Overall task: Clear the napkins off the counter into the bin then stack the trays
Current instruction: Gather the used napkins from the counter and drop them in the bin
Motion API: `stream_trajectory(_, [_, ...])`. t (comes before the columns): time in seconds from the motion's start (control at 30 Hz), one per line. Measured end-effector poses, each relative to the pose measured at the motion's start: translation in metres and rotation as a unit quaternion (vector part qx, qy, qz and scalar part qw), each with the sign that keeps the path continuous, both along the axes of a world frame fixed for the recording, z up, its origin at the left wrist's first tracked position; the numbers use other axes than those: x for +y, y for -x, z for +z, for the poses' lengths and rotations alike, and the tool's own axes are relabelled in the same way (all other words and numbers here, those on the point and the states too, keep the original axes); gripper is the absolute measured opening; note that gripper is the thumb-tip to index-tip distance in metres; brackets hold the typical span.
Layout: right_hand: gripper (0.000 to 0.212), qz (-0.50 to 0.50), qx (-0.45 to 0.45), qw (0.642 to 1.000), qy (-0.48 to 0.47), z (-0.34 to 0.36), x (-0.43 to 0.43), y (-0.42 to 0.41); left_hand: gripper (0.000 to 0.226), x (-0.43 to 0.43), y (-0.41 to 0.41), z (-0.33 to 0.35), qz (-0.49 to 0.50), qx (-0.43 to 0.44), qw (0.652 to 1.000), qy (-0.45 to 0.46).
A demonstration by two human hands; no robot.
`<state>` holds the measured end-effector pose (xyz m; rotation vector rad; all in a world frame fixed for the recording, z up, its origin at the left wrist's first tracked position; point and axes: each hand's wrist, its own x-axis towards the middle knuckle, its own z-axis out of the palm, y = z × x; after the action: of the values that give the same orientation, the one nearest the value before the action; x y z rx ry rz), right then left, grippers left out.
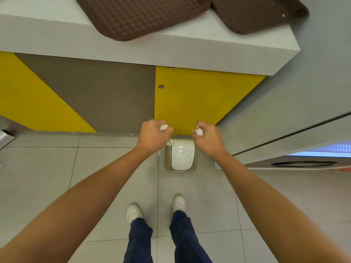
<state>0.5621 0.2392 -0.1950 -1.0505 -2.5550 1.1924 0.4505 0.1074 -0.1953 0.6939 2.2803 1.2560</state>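
My left hand grips crumpled white napkins, with bits of paper sticking out above and below the fist. My right hand grips another crumpled white napkin. Both fists hover just above a small bin with a white swing lid and a tan rim, which stands on the floor against the counter's base. Two brown textured trays lie on the white counter top: one at centre and one to its right, both overhanging the edge slightly.
The white counter has yellow and brown cabinet fronts below it. A grey wall and a unit with a round vent stand to the right. My feet in white shoes are on grey floor tiles behind the bin.
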Motion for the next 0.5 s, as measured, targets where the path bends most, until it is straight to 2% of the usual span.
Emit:
stream_trajectory(0.2, [0.038, -0.018, -0.094, 0.994, 0.055, -0.08, 0.03, -0.022, 0.038, 0.03, -0.017, -0.077, 0.057, -0.047, 0.996, 0.046])
stream_trajectory(0.33, [0.015, -0.044, -0.111, 0.988, 0.099, -0.131, 0.034, -0.035, 0.041, 0.04, -0.028, -0.125, 0.074, -0.097, 0.991, 0.056])
stream_trajectory(0.5, [0.017, -0.074, -0.124, 0.977, 0.159, -0.206, 0.032, -0.043, 0.04, 0.048, -0.041, -0.193, 0.091, -0.124, 0.986, 0.065])
